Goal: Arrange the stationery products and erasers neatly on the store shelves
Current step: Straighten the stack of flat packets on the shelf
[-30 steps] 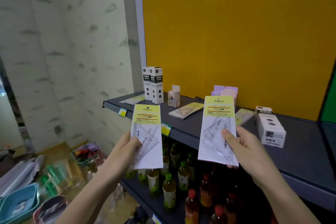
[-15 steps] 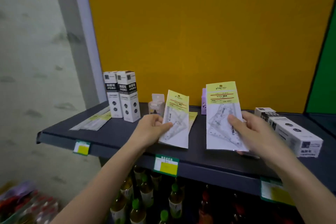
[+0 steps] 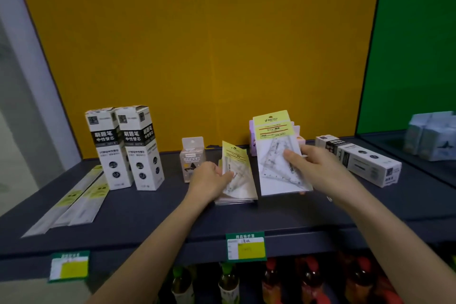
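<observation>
Left grip point(image 3: 209, 180) pinches one set-square packet point(image 3: 235, 159) on the stack point(image 3: 234, 199); right grip point(image 3: 318, 168) holds a second packet point(image 3: 274, 145) just right of it. Likely light, slick, bendy film: hold by the side edges.

Centre of frame: set-square pack point(image 3: 235, 170), yellow header over a clear triangle on white card, gripped tilted by the left hand point(image 3: 209, 180) just above a flat stack of like packs point(image 3: 237, 198) on the dark shelf point(image 3: 148, 210); right of centre: second set-square pack point(image 3: 278, 155), held near upright by the right hand point(image 3: 318, 168), thumb across its face; centre left: two white-and-black refill boxes point(image 3: 123, 148), upright, side by side; lower left: long ruler packs point(image 3: 71, 202), lying flat; right: lying box point(image 3: 360, 159), same colours, on its side.
</observation>
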Demonstrator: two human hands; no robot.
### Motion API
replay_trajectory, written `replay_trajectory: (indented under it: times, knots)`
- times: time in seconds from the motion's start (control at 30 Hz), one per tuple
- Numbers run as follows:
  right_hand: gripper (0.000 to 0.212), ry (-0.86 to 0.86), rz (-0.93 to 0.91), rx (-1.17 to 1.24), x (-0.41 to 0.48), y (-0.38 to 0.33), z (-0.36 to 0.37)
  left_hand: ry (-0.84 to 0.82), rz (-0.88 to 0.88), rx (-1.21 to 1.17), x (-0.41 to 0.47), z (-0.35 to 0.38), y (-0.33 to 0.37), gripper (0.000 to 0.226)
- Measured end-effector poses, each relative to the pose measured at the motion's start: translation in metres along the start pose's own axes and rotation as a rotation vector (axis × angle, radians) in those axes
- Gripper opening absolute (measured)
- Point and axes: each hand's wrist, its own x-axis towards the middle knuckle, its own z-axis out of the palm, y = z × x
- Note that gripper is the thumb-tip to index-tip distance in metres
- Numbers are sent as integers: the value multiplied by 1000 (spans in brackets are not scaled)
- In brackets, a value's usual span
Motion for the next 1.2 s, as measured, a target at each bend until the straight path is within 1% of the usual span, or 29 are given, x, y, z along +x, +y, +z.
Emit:
replay_trajectory:
  times: [0.1, 0.17, 0.27, 0.4, 0.47, 0.53, 0.6, 0.67, 0.73, 0.8, 0.93, 1.0, 1.1, 1.2]
  knots:
    - [23, -15, 25, -32, 6, -3, 5, -66, 12, 149, 2, -1, -6, 46]
    - [29, -25, 44, -75, 11, -6, 8, -107, 3, 225, 3, -2, -8, 47]
    - [36, -46, 59, -142, 18, -5, 16, -122, -11, 258, 1, -4, -8, 44]
    - [32, -96, 77, -221, 26, 2, 33, -105, 3, 285, -3, -9, -7, 42]
    - [33, -102, 92, -255, 32, 2, 40, -106, 17, 273, -8, -15, -10, 41]
    - [35, -94, 121, -252, 40, 0, 47, -72, 47, 290, -16, -23, -15, 40]
    - [37, -93, 147, -244, 47, 0, 56, 23, 109, 311, -25, -31, -21, 36]
    - [38, -80, 160, -318, 53, 3, 67, 129, 164, 291, -32, -39, -29, 26]
    - [42, -54, 181, -385, 58, 7, 76, 196, 206, 245, -35, -44, -35, 17]
    - [45, -37, 196, -433, 61, 8, 80, 238, 227, 217, -37, -48, -39, 16]
    - [44, -70, 182, -569, 63, 9, 84, 286, 244, 189, -40, -55, -43, 19]
    - [41, -73, 148, -639, 63, 10, 84, 286, 242, 196, -41, -56, -44, 16]
    - [47, -70, 101, -733, 61, 8, 83, 284, 240, 198, -41, -55, -46, 15]
    - [43, -79, 56, -820, 60, 4, 83, 286, 235, 195, -41, -55, -47, 14]
